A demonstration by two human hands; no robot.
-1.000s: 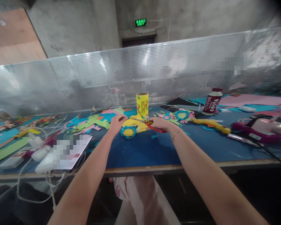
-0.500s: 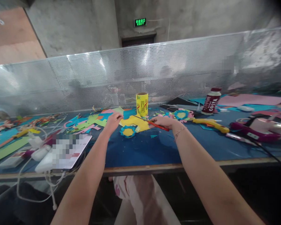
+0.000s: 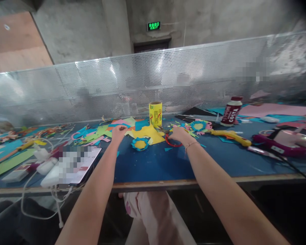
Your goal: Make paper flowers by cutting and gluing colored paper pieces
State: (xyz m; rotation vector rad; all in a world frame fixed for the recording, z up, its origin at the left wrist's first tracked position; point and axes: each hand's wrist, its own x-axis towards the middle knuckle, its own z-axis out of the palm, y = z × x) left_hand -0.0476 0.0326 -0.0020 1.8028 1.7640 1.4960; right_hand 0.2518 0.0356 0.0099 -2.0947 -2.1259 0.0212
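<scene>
My left hand [image 3: 118, 133] is over the left part of the paper scraps, with its fingertips pinched together. Whatever is between them is too small to make out. My right hand [image 3: 180, 134] is at the right end of the yellow paper [image 3: 153, 134], its fingers curled at a pair of scissors with red handles [image 3: 173, 145]. The hand covers part of the scissors, and their blades lie toward the yellow paper. Between my hands, a paper flower with a blue frilled edge and yellow centre [image 3: 140, 144] lies on the blue table. Behind the yellow paper stands a yellow roll [image 3: 155, 114].
A second blue paper flower [image 3: 198, 126] lies right, beside a yellow glue gun [image 3: 231, 136]. Farther right are a dark red bottle [image 3: 231, 111] and a purple device [image 3: 280, 144]. A phone [image 3: 85, 163] and white cables lie front left. A perforated metal screen [image 3: 132, 81] runs behind.
My left hand has moved slightly left, away from the yellow paper. My right hand has shifted a little left and turned, and the scissors now show a red loop below it.
</scene>
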